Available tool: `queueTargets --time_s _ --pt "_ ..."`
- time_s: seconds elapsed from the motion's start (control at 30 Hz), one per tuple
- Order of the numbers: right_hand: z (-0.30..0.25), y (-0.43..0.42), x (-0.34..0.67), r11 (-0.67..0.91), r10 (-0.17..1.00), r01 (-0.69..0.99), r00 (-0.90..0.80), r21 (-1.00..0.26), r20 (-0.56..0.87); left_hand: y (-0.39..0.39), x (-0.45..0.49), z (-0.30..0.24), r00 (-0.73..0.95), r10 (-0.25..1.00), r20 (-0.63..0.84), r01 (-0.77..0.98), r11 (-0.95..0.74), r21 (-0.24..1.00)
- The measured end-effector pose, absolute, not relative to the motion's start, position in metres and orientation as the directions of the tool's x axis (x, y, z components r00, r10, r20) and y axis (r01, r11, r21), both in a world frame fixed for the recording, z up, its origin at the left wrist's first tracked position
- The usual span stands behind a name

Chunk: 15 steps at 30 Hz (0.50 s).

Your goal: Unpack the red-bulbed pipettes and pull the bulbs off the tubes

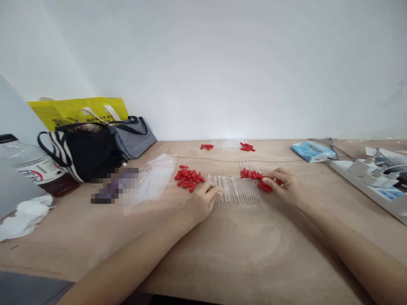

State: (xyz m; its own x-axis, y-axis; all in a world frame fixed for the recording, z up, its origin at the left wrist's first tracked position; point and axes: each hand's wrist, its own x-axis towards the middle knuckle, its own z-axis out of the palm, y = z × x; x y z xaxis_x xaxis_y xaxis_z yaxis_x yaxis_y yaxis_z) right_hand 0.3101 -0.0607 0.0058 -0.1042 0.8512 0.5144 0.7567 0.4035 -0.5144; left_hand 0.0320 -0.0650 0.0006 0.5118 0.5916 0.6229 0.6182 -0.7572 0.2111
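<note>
A row of thin clear dropper tubes lies side by side on the wooden table. My left hand rests at the row's left end, thumb and fingers closed together against the tubes; what is between the fingertips I cannot make out. Loose red rubber bulbs form a pile just beyond that hand. At the row's right end, my right hand is pinching a red rubber bulb. Beside its fingers lie several tubes with red bulbs fitted, their clear ends pointing to the wall.
Near the wall are more tubes and red bulbs. Clear plastic bags and a blurred-out item lie left, before a striped bag, black bag and bottle. Right: a tissue pack and power strip.
</note>
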Motion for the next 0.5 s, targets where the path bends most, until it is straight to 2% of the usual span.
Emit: queueTargets --time_s 0.1,0.2,0.37,0.5 --pt "0.015 -0.059 0.323 0.187 0.946 0.830 -0.007 -0.526 0.326 -0.064 0.040 0.007 0.463 0.668 0.583 0.683 -0.688 0.246" --pt "0.022 -0.063 0.326 0.029 0.985 0.868 0.059 -0.496 0.161 -0.062 0.053 0.015 0.473 0.710 0.521 0.711 -0.657 0.250" --pt "0.017 -0.065 0.320 -0.091 0.986 0.872 0.146 -0.480 0.079 -0.057 0.082 0.024 0.515 0.725 0.457 0.719 -0.655 0.230" --pt "0.005 -0.063 0.318 -0.130 0.990 0.806 0.135 -0.578 -0.034 -0.055 0.098 0.020 0.573 0.744 0.343 0.756 -0.642 0.128"
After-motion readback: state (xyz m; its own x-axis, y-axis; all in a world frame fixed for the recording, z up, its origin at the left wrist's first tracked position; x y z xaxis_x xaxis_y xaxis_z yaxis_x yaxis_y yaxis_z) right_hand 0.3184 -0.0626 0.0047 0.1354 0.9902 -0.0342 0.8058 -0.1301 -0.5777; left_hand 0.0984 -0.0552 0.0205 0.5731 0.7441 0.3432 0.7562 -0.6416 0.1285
